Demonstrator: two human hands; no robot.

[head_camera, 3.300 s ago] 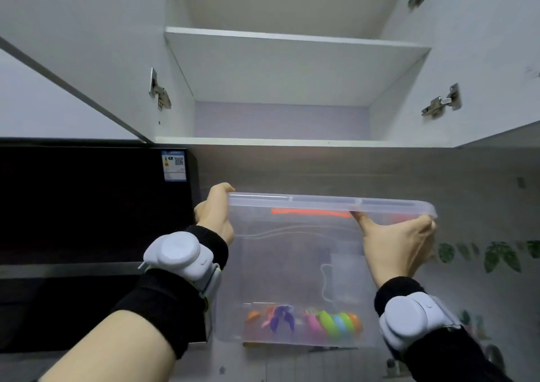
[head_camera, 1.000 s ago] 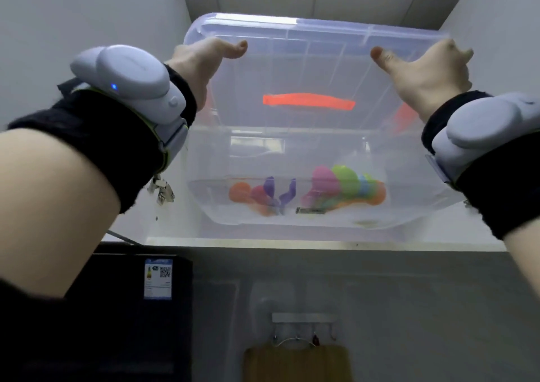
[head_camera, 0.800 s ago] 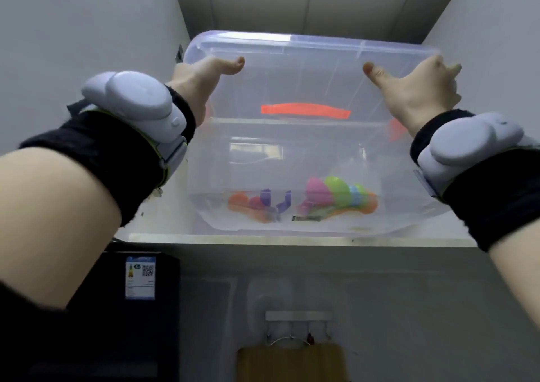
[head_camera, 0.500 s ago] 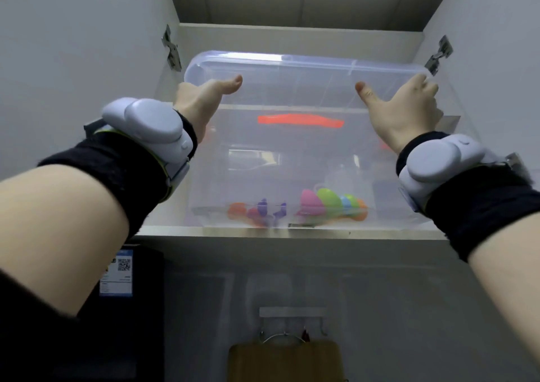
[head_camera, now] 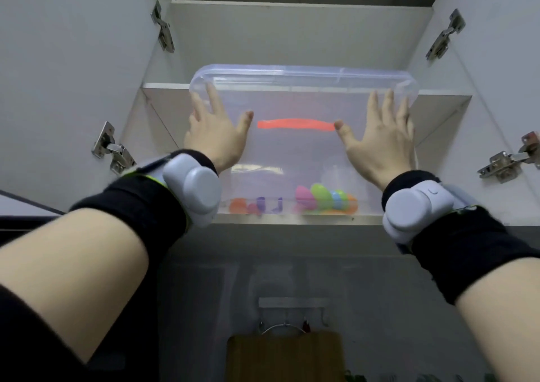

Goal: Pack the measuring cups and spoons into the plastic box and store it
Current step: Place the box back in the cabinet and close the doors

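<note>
Now that the plastic box [head_camera: 292, 98] is sitting on the bottom shelf [head_camera: 292, 219] of the open wall cabinet [head_camera: 292, 31], the grip is gone. A moment ago both hands were wrapped around its ends carrying it up. Now the left hand [head_camera: 214, 139] and right hand [head_camera: 380, 147] are just flat against the front wall, fingers straight and fanned out, thumbs pointing in toward the orange strip [head_camera: 295, 124]. Nothing's being pinched or held anymore, so it looks like a plain push to me. The lid's on, and through the clear plastic you can see the coloured measuring cups [head_camera: 321, 199] and spoons [head_camera: 257, 205] lying on the box floor. The box's front is right about at the shelf edge, so I'd say packing is done and storing is nearly there: shove it a bit deeper, pull the hands out, shut the doors [head_camera: 73, 60]. Only thing to watch is pushing evenly so it doesn't skew sideways.
</note>
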